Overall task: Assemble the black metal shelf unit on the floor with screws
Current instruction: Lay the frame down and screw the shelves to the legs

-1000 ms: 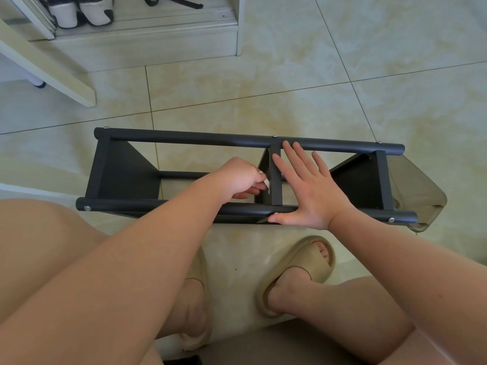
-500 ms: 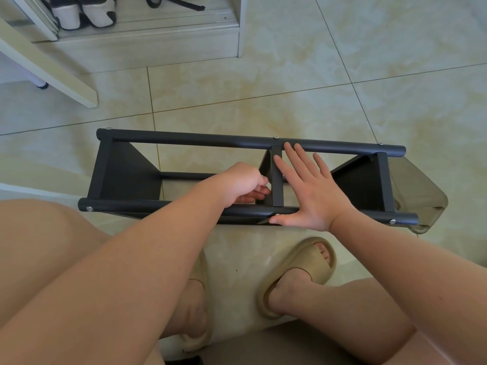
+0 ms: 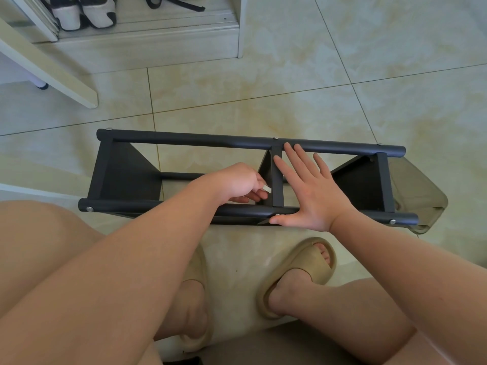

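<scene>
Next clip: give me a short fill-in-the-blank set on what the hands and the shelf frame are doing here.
1. The right hand lies ____ on the black shelf frame, fingers straight and spread.
2. The left hand pinches a small pale piece beside the frame's ____ crossbar.
3. The frame lies on a ____ floor.
Missing words: flat; middle; tiled.

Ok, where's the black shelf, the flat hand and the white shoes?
black shelf [image 3: 184, 140], head view, on its far long bar.
right hand [image 3: 313, 191], head view, on the back of the hand.
white shoes [image 3: 102, 17], head view, on the right-hand shoe's white side.
</scene>
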The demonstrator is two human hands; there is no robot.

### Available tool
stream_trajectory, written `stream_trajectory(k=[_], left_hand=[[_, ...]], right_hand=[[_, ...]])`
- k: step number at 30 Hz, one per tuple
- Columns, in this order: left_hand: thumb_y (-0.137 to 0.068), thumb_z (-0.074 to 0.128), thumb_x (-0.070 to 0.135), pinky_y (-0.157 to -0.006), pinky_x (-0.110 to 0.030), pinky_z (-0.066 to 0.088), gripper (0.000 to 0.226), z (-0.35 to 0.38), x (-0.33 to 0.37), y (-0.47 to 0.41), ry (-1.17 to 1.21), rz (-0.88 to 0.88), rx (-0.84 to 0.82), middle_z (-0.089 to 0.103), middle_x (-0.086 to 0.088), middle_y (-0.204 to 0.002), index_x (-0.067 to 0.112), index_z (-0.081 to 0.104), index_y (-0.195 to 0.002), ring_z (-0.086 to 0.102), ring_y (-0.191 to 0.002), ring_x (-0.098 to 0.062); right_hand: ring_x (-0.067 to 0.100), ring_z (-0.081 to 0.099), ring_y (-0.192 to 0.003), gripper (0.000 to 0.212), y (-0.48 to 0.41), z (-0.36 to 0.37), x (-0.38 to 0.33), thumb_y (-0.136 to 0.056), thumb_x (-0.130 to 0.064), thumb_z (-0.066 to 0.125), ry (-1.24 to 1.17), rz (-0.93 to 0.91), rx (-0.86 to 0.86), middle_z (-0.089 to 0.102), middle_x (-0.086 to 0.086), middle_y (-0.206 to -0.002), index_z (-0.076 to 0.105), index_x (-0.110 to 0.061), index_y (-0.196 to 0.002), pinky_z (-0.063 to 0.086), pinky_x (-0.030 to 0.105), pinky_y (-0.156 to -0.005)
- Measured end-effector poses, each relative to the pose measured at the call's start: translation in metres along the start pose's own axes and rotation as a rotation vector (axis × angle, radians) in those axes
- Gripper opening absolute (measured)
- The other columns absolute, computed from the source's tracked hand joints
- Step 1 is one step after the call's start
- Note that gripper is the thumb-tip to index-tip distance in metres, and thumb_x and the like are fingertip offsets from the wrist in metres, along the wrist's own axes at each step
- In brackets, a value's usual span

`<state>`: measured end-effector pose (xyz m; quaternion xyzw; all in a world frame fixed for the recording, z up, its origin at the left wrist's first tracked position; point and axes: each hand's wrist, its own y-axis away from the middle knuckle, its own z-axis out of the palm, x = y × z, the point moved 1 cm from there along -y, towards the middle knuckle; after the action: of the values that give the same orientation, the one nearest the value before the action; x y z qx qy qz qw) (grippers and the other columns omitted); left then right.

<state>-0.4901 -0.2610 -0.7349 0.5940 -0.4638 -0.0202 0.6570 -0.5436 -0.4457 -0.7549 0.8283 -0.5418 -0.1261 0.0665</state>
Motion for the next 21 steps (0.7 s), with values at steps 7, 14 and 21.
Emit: stream_trajectory(k=[7, 14, 21], left_hand=[[-0.104, 0.046, 0.008, -0.089, -0.031, 0.053, 0.021, -0.0065, -0.0047, -0.0012, -0.123, 0.051, -0.06, 0.073, 0.004, -0.083, 0.016, 0.062, -0.095, 0.068, -0.086, -0.011], [-0.102, 0.052, 0.01, -0.099, -0.038, 0.049, 0.026, -0.0096, -0.0097, 0.0004, -0.312, 0.088, -0.074, 0.075, -0.001, -0.106, 0.024, 0.067, -0.087, 0.065, -0.109, -0.025], [-0.098, 0.057, 0.009, -0.085, -0.029, 0.04, 0.026, -0.0098, -0.0095, 0.0028, -0.45, 0.11, -0.097, 0.061, 0.008, -0.087, 0.027, 0.065, -0.081, 0.053, -0.09, -0.016]], right_hand=[[0.026, -0.016, -0.155, 0.123, 0.0001, 0.0003, 0.0002, -0.073, -0.097, 0.033, 0.006, 0.006, -0.003, -0.016, 0.007, -0.169, -0.002, -0.021, -0.163, 0.001, 0.055, -0.126], [0.026, -0.016, -0.155, 0.123, 0.0, 0.0004, 0.0, -0.073, -0.097, 0.034, 0.011, 0.008, -0.002, -0.015, 0.007, -0.169, -0.001, -0.021, -0.163, 0.001, 0.055, -0.126], [0.026, -0.016, -0.155, 0.123, 0.0003, 0.0008, -0.0004, -0.072, -0.098, 0.032, 0.016, 0.008, -0.002, -0.015, 0.007, -0.169, -0.001, -0.021, -0.163, 0.002, 0.055, -0.125]])
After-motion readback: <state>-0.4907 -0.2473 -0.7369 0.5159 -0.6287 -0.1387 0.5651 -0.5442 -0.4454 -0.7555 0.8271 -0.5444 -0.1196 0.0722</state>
